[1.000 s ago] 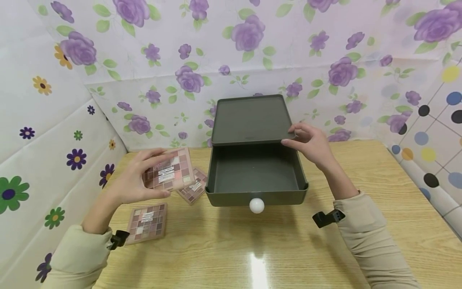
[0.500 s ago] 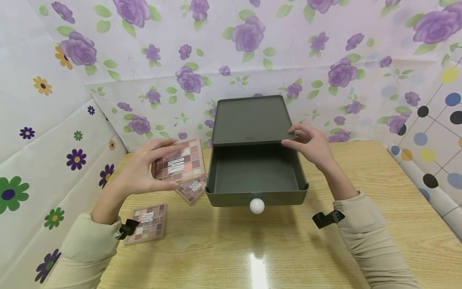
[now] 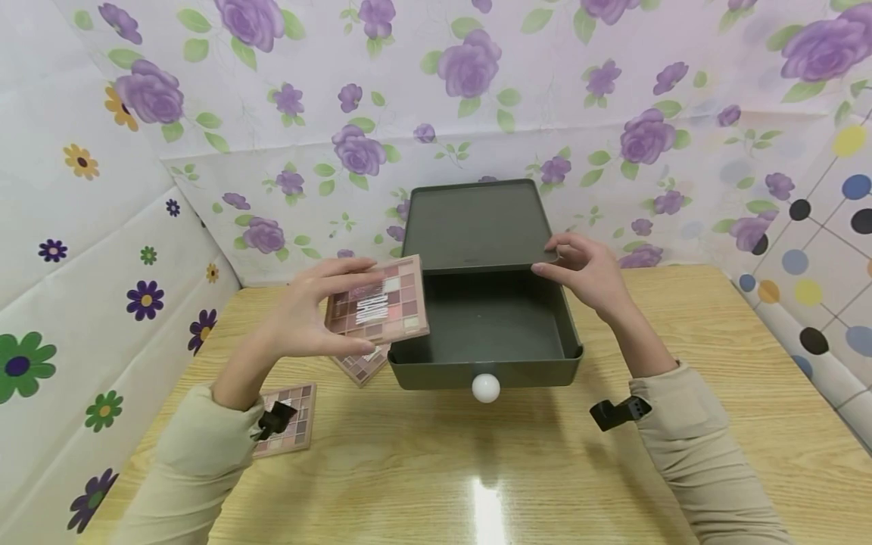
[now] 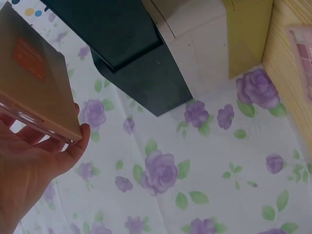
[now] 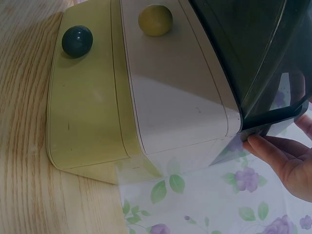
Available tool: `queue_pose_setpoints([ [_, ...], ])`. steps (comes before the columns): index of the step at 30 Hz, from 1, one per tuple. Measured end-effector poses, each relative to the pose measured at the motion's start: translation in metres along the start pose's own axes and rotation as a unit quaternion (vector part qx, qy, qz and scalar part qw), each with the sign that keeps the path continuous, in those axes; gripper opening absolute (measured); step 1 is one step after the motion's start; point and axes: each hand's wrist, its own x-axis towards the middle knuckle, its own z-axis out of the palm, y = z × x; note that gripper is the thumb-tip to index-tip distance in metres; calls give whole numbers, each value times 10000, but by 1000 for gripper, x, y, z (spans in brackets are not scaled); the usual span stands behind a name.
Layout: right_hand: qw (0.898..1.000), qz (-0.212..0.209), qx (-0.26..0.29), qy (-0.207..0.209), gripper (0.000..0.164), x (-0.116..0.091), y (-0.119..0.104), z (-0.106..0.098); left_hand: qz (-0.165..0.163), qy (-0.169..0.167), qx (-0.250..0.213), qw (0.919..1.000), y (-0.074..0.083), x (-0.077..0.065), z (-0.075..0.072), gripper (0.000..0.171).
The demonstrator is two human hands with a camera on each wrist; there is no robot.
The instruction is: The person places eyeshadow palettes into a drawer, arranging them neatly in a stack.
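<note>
My left hand [image 3: 320,306] grips an eyeshadow palette [image 3: 381,303] by its edges, thumb at the near side and fingers at the far side. In the head view the palette overlaps the left wall of an open dark green drawer [image 3: 484,325]. Its tan back [image 4: 29,73], with an orange label, shows in the left wrist view. My right hand [image 3: 586,272] pinches the right front corner of the cabinet's dark green top [image 3: 477,227], thumb below the edge. A second palette [image 3: 361,367] lies beside the drawer, partly covered. Another palette [image 3: 293,420] lies nearer, partly behind my left wrist.
Under the green drawer, the right wrist view shows a white drawer [image 5: 170,87] with a yellow knob [image 5: 156,20] and a yellow drawer [image 5: 87,112] with a dark green knob [image 5: 77,41]. A white knob [image 3: 486,387] juts from the open drawer's front. Flowered cloth [image 3: 293,129] hangs behind the wooden table [image 3: 381,477].
My left hand has carried the palette rightward from above the table to the open drawer's left side. My right hand and the drawer have stayed in place.
</note>
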Motion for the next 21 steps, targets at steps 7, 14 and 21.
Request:
queue_pose_setpoints([
  [7,10000,-6,-42,18,39,0,0,-1,55,-47,-18,10000,7,17,18,76],
  [14,10000,3,-50,16,40,-1,-1,0,19,-166,-48,9998,15,31,36,76],
  [21,10000,-6,-54,45,40,0,0,1,230,-110,-46,9997,16,42,48,76],
])
